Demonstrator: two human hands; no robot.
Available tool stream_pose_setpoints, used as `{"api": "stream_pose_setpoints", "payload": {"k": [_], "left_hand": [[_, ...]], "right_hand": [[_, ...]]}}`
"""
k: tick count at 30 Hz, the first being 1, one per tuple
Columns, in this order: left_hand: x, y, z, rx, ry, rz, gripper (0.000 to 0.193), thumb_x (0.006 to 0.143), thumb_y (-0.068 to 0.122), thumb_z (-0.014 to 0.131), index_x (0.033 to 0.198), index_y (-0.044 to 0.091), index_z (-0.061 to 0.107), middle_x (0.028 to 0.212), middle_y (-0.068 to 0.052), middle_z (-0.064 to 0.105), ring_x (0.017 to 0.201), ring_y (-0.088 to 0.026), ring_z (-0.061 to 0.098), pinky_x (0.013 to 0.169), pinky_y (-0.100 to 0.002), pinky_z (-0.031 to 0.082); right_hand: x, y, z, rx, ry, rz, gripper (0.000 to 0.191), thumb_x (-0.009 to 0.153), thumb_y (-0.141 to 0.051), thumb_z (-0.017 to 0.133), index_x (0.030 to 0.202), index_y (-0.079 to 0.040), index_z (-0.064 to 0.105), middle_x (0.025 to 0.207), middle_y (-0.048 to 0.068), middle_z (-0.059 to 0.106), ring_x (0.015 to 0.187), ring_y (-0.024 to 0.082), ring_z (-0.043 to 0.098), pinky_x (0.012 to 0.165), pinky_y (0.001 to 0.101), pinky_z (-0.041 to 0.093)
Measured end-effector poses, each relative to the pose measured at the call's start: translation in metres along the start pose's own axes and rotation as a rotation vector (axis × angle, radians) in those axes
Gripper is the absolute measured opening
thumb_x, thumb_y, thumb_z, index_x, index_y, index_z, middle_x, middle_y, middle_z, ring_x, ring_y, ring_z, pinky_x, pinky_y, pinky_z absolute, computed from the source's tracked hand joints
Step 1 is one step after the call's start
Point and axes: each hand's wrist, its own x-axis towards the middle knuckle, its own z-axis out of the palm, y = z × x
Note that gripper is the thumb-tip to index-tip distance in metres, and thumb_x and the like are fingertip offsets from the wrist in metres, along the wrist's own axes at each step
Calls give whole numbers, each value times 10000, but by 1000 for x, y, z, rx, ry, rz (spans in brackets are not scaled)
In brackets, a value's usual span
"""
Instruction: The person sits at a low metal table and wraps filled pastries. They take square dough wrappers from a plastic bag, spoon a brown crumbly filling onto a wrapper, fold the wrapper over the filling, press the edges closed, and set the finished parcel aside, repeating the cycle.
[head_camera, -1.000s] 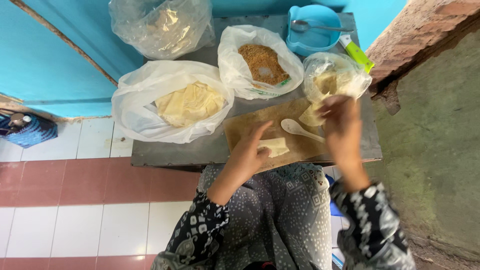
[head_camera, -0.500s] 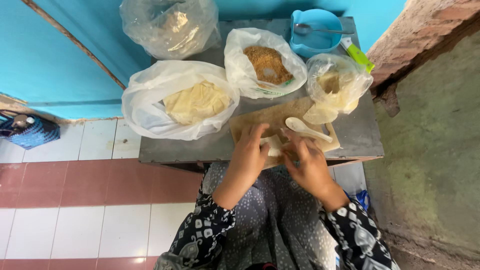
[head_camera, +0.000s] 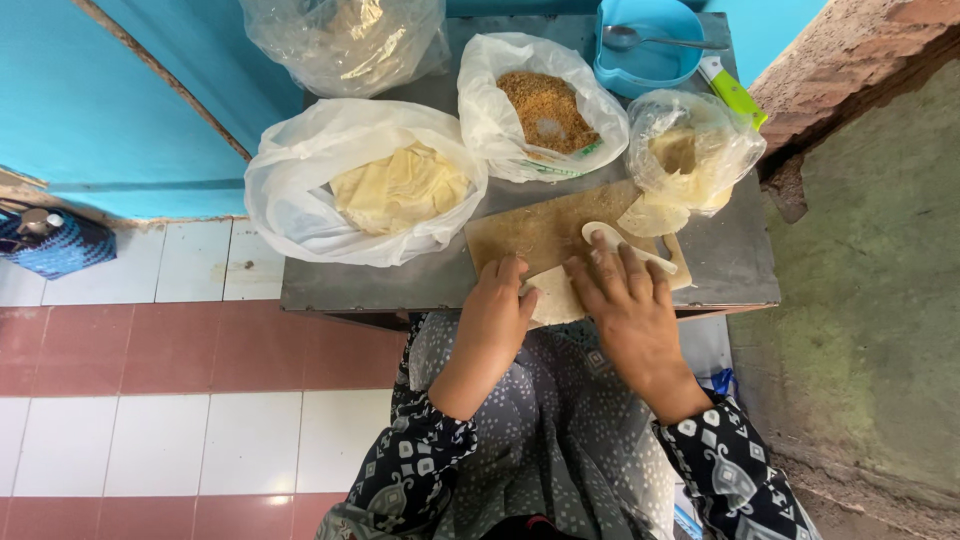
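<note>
Pale wrapper sheet (head_camera: 556, 297) lies flat on the wooden board (head_camera: 530, 235) at the near edge of the grey desk (head_camera: 730, 255), so we can work it close to the body. Both hands press on it: left hand (head_camera: 497, 310) pins the left side, fingers flat, grip closed on nothing; right hand (head_camera: 628, 305) spreads over the right side, grip wide, palm down. White spoon (head_camera: 612, 240) rests on the board just past the right fingertips, within reach.

Count: four plastic bags, mouths rolled open for access – stacked sheets (head_camera: 398, 188), brown crumbs (head_camera: 545, 108), more wrappers (head_camera: 685, 160), one clear bag (head_camera: 345, 40) at the back. One blue bowl (head_camera: 650, 45) holding one metal spoon (head_camera: 640, 40). One green-handled tool (head_camera: 732, 90) beside it.
</note>
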Motion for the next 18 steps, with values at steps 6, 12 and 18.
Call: {"api": "stream_pose_setpoints", "payload": {"k": [6,12,18], "left_hand": [[6,-3,0,47,-15,15,216,860,135,721,1000,42,586,979,-148,650,871,-374,665,730,-468,530],[21,3,4,-116,-124,-29,110,864,128,660,925,48,616,916,-112,675,809,-310,698,712,-420,550],[48,-9,20,-186,-5,-37,125,894,145,696,945,34,666,867,-132,707,794,-315,708,726,-419,557]], "right_hand": [[-2,-8,6,-69,16,-47,663,837,-172,587,1488,-250,488,1607,78,375,1411,326,450,1131,548,377],[0,35,23,258,186,279,564,963,-60,610,1516,-110,514,1330,150,637,1315,332,577,1134,469,423],[21,45,18,542,287,385,539,944,-45,683,1459,-72,526,1090,137,754,998,349,701,868,453,536]]}}
